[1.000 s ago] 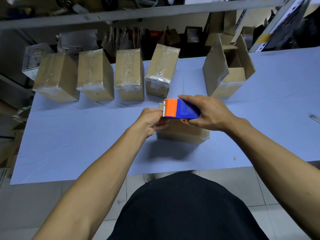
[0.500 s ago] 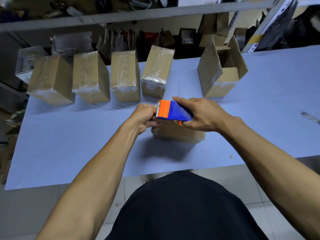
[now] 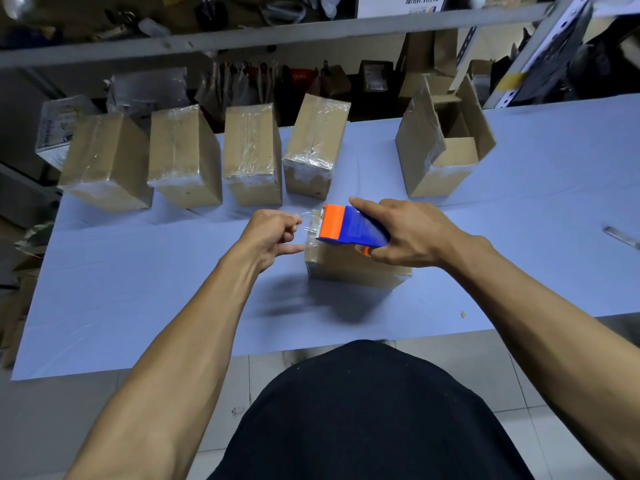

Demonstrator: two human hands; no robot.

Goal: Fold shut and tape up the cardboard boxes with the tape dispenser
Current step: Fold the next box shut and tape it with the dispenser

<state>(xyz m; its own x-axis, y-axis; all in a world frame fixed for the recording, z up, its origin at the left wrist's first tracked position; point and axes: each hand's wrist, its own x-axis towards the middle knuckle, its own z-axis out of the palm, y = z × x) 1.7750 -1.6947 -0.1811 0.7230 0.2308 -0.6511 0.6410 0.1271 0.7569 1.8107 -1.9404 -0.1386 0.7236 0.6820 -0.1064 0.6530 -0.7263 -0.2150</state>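
Note:
A closed cardboard box (image 3: pixel 349 266) lies on the blue table (image 3: pixel 138 289) in front of me. My right hand (image 3: pixel 412 235) grips a blue and orange tape dispenser (image 3: pixel 348 228) just above the box's top, its orange mouth pointing left. My left hand (image 3: pixel 272 233) pinches the loose end of clear tape (image 3: pixel 306 221) a short way left of the dispenser's mouth, at the box's left end. Much of the box top is hidden by the dispenser and my right hand.
Several taped boxes (image 3: pixel 251 152) stand in a row along the table's far edge. An open box (image 3: pixel 446 143) with raised flaps stands at the far right. A small metal tool (image 3: pixel 621 237) lies near the right edge. Cluttered shelves (image 3: pixel 277 32) rise behind the table.
My left hand has moved left, away from the dispenser's mouth, drawing out a short stretch of clear tape. The dispenser and right hand stay over the box.

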